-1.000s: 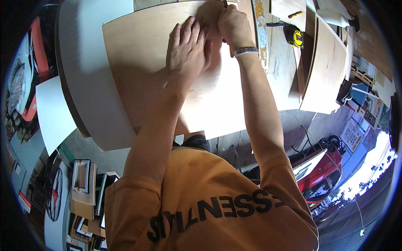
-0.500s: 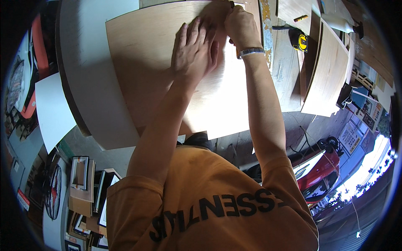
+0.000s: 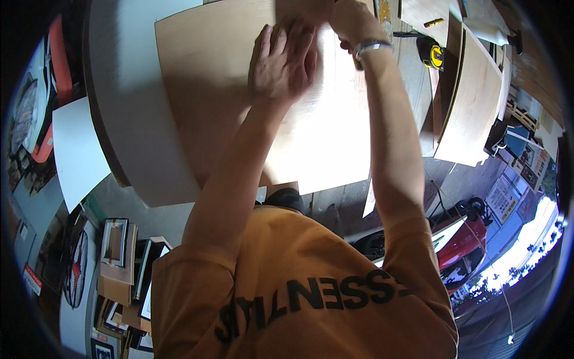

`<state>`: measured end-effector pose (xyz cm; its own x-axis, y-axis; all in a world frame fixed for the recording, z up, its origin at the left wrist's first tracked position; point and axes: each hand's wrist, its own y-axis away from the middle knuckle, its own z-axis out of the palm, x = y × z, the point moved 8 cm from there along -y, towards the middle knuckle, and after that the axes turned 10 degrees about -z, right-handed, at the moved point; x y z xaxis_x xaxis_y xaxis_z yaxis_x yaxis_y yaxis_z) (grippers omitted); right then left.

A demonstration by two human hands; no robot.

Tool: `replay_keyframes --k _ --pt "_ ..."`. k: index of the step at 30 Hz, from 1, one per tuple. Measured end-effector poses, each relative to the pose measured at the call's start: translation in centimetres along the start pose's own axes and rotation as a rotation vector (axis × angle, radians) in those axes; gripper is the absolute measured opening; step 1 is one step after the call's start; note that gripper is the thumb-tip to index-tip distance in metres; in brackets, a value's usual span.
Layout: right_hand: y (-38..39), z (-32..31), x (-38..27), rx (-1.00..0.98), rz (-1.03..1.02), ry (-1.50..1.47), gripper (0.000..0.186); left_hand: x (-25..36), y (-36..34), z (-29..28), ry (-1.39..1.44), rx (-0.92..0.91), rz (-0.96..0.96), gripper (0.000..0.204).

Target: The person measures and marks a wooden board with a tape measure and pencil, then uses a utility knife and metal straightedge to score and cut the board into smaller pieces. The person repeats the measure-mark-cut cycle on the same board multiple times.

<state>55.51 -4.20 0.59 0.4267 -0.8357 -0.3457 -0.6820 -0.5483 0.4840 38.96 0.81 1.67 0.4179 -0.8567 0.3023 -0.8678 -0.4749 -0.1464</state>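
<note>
My left hand [image 3: 284, 69] lies flat on the thin plywood sheet [image 3: 203, 72], its fingers stretched toward the far edge. At the sheet's upper right, my right hand [image 3: 357, 27], with a metal watch band on its wrist, is closed around something small that I cannot make out. A worn, paint-flecked metal strip [image 3: 384, 17] shows just beyond the sheet's right edge, near that hand. Under the plywood, a grey-white sheet [image 3: 131, 102] extends out to the left. Strong light washes out the lower right of the plywood.
To the right are a yellow tape measure [image 3: 433, 57], a small yellow-black item [image 3: 433, 23], a white bottle [image 3: 487, 31] and boards [image 3: 469, 102]. A white sheet [image 3: 78, 149] juts out at left, above stacked frames [image 3: 116, 251] and a fan [image 3: 76, 269]. A red vehicle [image 3: 454, 245] stands lower right.
My right hand and forearm have moved up and rightward along the plywood's right side, still closed. My left hand stays spread on the sheet, slightly higher and further right in the picture.
</note>
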Motion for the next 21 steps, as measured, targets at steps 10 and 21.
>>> replay_keyframes --k 10,21 --pt "21.9 11.1 4.2 0.133 -0.066 0.011 0.015 0.1 0.2 1.8 -0.223 -0.074 -0.036 0.054" --pt "36.7 16.0 5.4 -0.116 0.22 -0.04 0.02 0.5 -0.1 1.8 -0.369 -0.001 0.022 0.057"
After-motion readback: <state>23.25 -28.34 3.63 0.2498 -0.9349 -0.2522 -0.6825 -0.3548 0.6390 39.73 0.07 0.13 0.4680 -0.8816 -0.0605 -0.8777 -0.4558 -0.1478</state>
